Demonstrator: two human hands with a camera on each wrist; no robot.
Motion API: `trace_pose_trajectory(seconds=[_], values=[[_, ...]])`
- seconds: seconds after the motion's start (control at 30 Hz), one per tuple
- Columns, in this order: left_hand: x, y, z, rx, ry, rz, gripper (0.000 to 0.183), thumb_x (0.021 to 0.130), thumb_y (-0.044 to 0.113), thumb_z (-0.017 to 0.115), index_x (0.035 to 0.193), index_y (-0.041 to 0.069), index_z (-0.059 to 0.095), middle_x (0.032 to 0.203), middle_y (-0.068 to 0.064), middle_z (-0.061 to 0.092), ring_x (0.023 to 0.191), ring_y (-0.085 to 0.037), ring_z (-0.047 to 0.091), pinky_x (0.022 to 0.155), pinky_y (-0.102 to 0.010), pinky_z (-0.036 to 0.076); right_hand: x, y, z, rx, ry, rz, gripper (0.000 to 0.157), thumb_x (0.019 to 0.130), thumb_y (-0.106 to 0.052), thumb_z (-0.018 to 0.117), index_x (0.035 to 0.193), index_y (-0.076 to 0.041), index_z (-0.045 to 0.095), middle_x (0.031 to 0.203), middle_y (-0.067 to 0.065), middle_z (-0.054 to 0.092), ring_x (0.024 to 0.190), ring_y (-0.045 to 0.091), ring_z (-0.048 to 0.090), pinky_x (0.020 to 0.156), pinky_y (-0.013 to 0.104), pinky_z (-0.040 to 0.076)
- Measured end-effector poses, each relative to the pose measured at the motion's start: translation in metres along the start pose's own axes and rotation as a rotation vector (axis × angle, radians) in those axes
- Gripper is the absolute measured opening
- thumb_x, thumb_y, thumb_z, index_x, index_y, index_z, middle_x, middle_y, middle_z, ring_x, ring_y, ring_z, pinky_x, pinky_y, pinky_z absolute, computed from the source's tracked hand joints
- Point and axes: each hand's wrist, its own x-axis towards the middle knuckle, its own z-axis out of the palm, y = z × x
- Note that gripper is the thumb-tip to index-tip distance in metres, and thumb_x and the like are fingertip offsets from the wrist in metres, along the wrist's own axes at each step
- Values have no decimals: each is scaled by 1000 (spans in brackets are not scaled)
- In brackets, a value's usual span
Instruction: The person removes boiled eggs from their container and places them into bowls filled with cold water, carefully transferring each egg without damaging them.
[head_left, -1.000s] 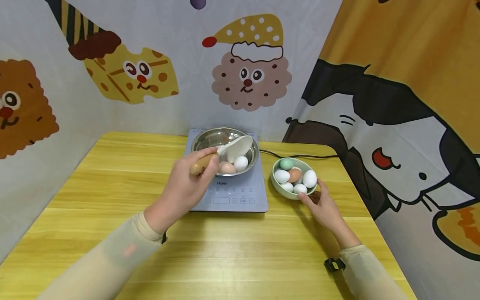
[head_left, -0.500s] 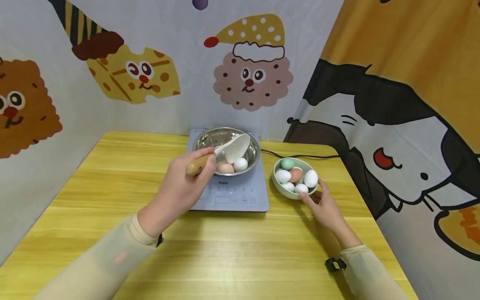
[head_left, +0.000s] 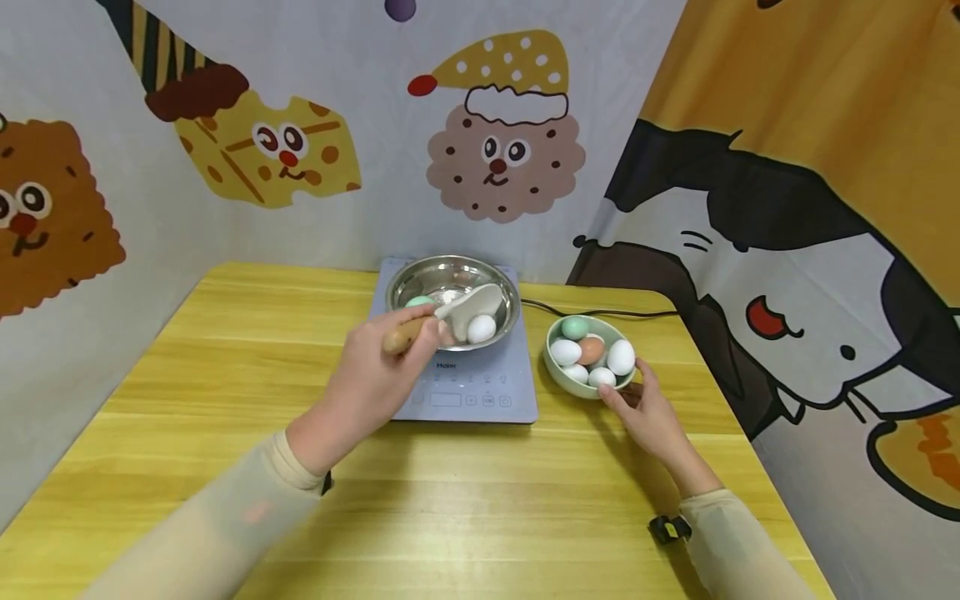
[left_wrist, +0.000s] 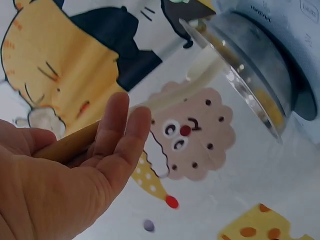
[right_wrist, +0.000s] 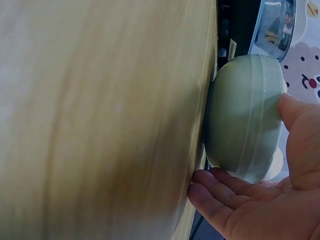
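Observation:
My left hand (head_left: 382,362) grips the wooden handle of a white-headed spoon (head_left: 478,304), whose head is down inside a steel pan (head_left: 397,283). In the pan, a white egg (head_left: 482,328) lies beside the spoon head. A green egg (head_left: 420,301) shows at the pan's left side, and a pinkish egg is mostly hidden behind my fingers. My right hand (head_left: 651,417) holds a light green bowl (head_left: 553,377) at its near right side, thumb at the rim and fingers low against the wall (right_wrist: 245,115). Several white eggs, a brown egg (head_left: 591,349) and a green egg (head_left: 575,327) fill the bowl.
The pan stands on a flat induction cooktop (head_left: 480,400) at the back of the wooden table (head_left: 225,375). A black cord (head_left: 600,313) runs right from the cooktop behind the bowl. Cartoon-printed cloth (head_left: 300,233) hangs behind and at the sides.
My left hand has dipped the spoon lower and slightly right in the pan. The pan's green egg has come into view, while the pinkish one is now mostly covered. My right hand stays on the bowl.

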Motion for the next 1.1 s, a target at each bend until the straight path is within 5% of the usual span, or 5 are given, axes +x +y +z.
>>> trace_pose_trajectory(seconds=[0.17, 0.23, 0.53, 0.73, 1.1], values=[[5, -9, -21, -176, 22, -267, 43, 108, 33, 54, 108, -1, 81, 123, -13, 79, 66, -3, 67, 67, -16, 60, 0, 0, -1, -7, 2, -11, 99, 108, -56, 56, 170, -2, 0, 152, 40, 51, 139, 51, 58, 114, 65, 50], [8, -16, -28, -285, 32, -349, 42, 109, 33, 55, 118, -1, 79, 117, -13, 80, 79, -5, 78, 80, -22, 66, 0, 0, -2, -5, 3, -14, 99, 108, -55, 56, 170, -2, 0, 152, 40, 52, 138, 51, 59, 114, 65, 50], [17, -56, -50, -758, 20, -597, 39, 113, 25, 46, 125, -6, 66, 90, -3, 81, 81, -16, 81, 84, -36, 69, 0, -1, 0, -2, 3, -22, 99, 108, -54, 57, 170, 0, 1, 152, 41, 52, 138, 52, 58, 114, 65, 50], [19, -63, -57, -910, 19, -642, 39, 115, 26, 45, 110, 2, 75, 94, -9, 81, 85, -20, 82, 88, -39, 68, 0, 0, 0, 4, 5, -14, 100, 108, -55, 57, 170, -1, 1, 152, 40, 51, 139, 51, 58, 114, 65, 50], [39, -30, -38, -830, -6, -583, 44, 115, 31, 43, 124, -6, 64, 98, -6, 81, 88, -17, 81, 90, -39, 68, 1, 2, 0, 12, 7, -7, 100, 107, -56, 57, 171, -3, 1, 153, 40, 51, 139, 51, 58, 114, 65, 51]])
